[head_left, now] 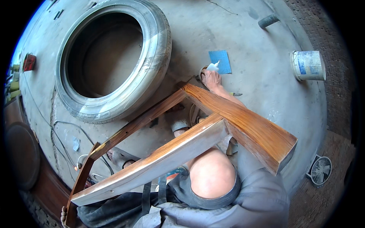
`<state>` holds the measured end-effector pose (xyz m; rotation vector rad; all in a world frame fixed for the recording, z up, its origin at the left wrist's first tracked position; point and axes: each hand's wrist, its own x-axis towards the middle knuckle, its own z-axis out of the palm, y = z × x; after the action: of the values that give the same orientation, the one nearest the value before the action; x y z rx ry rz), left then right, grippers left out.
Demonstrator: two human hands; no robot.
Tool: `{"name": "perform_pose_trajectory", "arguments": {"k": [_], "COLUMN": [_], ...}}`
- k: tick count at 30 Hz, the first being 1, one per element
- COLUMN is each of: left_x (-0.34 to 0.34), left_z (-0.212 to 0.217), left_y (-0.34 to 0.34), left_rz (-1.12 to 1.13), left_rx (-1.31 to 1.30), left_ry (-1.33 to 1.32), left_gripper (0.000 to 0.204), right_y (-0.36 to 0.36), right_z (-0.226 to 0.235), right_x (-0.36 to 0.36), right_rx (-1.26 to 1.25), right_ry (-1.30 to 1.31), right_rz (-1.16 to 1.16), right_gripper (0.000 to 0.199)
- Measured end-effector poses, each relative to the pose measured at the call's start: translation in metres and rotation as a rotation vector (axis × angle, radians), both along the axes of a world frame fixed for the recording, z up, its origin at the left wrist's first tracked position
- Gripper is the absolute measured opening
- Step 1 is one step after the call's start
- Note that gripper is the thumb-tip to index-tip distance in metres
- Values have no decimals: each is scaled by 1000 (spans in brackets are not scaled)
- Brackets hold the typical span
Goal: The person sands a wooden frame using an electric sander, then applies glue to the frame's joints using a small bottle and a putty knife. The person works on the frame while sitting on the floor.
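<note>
A varnished wooden frame [163, 148] lies tilted across my lap, its grain orange-brown and one inner side face pale and bare. At the lower left, the fingers of my left hand [63, 216] are wrapped round the frame's thin end piece; the rest of that hand is out of view. My right arm passes beyond the thick beam to the floor. There my right hand [211, 79] has its fingers bent beside a small white thing [213, 67] with a narrow tip and a brown round-edged thing. What those fingers hold is partly hidden. A blue sheet [224, 62] lies just past them.
A big tyre [159, 64] lies on the concrete floor at the upper left. A brush [236, 94] is near my right forearm. Farther right are a white bucket [310, 65], a grey pipe piece [268, 20] and a small fan [321, 170]. Cables [62, 136] trail at left.
</note>
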<state>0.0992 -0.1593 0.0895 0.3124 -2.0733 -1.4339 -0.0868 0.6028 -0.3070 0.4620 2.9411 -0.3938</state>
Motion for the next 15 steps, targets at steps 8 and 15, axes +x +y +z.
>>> {"name": "perform_pose_trajectory", "arguments": {"k": [8,15], "left_x": [-2,-3], "left_z": [-8,-11], "left_y": [1,-7], "left_rz": [-8,-27], "left_rx": [55,119], "left_ry": [-17,-4], "left_gripper": [54,51], "right_y": [-6,-3], "right_z": [0,-12], "right_x": [-8,-9], "right_rx": [59,79], "right_ry": [-3,35], "right_rz": [-21,4], "right_gripper": [14,13]}}
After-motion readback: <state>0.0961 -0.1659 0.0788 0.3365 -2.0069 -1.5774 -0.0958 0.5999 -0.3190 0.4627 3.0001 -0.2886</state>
